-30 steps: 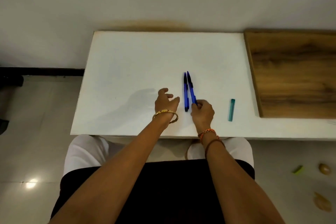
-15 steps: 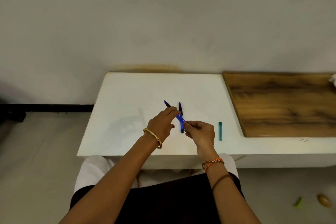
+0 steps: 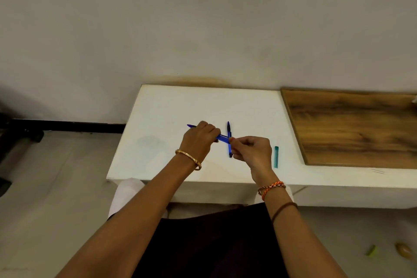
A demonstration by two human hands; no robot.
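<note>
Both forearms reach up from the lower edge of the view and converge over the near middle of the white tabletop (image 3: 169, 108). The left hand (image 3: 199, 140) is turned back-up, its fingers curled over the barrel of a blue pen (image 3: 223, 137), so most of the barrel is hidden inside the fist. A gold bangle (image 3: 188, 158) sits on that wrist. The pen's dark tip sticks out past the knuckles towards the tabletop's left edge, and a short stretch of blue shows between the two hands.

The right hand (image 3: 252, 151) is just beside the left, apart from it by that stretch of pen. Its thumb and forefinger pinch the pen's other end, while the remaining fingers are folded loosely into the palm. Thread bracelets (image 3: 272, 187) circle that wrist. The pen lies roughly level, parallel to the near edge; whether the hands rest on the tabletop cannot be told.

A second blue pen (image 3: 229, 131) lies flat on the tabletop, pointing at the far edge and crossing under the held one. A teal cap (image 3: 276, 157) lies near the right hand, towards the wooden board (image 3: 352, 128).
</note>
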